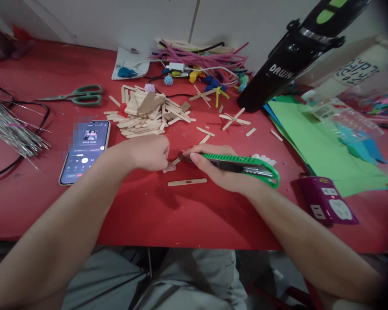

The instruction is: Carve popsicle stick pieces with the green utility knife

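1. My left fingers (163, 161) are pinched shut on the left end of a short wooden stick (176, 161) and press it flat to the red bench (45, 206).
2. My right fingers (197, 156) are wrapped tight round the green utility knife (242, 164), forefinger along its top. The blade end meets the stick's right end, just beside my left fingertips.
3. I judge that I am mid-cut, trimming or notching this stick. The blade is too small to show how deep it sits.
4. The next stroke calls for a firm pin from the left and a short, controlled pull from the right. The edge should stay angled away from my left fingertips, since the two sets of fingers nearly touch.
5. Just near of both hands, a slotted stick (187, 182) lies flat, touching neither.
6. Farther out, the pile of sticks (145, 116) sits on the far side. A phone (86, 150) lies to the left by my forearm, and scissors (80, 95) lie far left.
7. To the right lie sheets of green paper (313, 146), with a black bottle (284, 71) beyond them.
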Motion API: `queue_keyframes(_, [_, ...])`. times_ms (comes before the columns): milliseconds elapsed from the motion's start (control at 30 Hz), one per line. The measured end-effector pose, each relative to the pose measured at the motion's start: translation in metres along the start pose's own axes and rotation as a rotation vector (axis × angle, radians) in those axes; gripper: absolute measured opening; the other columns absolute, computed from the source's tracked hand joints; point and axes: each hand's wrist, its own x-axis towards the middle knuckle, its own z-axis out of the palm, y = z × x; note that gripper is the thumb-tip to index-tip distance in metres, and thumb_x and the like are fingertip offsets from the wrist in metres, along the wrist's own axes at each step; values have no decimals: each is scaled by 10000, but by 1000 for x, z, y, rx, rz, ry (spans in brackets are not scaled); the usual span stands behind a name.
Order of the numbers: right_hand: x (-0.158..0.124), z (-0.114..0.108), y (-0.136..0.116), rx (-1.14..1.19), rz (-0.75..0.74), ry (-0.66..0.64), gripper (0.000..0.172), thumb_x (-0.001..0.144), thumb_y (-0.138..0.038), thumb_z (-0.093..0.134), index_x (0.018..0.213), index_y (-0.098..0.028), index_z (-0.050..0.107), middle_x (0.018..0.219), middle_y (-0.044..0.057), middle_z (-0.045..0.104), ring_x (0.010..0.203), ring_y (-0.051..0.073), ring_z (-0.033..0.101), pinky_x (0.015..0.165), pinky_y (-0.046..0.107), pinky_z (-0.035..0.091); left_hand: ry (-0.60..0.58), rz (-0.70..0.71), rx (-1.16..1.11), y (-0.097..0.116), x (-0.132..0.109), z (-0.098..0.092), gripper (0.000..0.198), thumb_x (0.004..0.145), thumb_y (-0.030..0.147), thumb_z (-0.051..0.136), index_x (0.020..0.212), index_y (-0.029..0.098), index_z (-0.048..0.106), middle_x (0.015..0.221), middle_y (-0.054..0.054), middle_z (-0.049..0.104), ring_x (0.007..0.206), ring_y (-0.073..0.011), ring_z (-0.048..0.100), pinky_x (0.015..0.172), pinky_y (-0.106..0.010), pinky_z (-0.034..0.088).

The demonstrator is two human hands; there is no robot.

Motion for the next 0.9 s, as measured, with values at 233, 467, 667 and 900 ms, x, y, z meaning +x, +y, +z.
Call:
queue_keyframes(233, [0,0,1,-8,-6,3,272,967,-399,481,1025,-237,692,1033,26,731,924,175,678,771,260,505,-3,7,6,-1,0,1,400,698,544,573,534,214,416,537,-5,403,485,-123,301,522,-318,243])
queue_keyframes(467, [-1,1,-1,-18,-22,7,250,969,-372,479,991,-224,679,1013,29,725,905,169,668,758,249,489,-13,-8,-16,-1,0,0,325,688,462,588,540,215,437,548,-4,408,495,-126,307,528,-318,250])
queue_keyframes(667, [0,-3,-8,-33,2,-20,256,967,-363,471,983,-209,674,981,40,725,878,175,663,727,251,482,-23,-25,-14,0,-1,0,262,673,400,590,547,211,460,562,-15,458,502,-130,347,532,-319,255])
queue_keyframes(900, [-1,-1,-1,1,21,-23,263,962,-379,482,980,-208,682,983,44,728,891,184,678,758,267,504,-21,-26,3,1,-1,-2,287,677,466,587,584,211,492,606,-34,531,523,-147,412,528,-318,280])
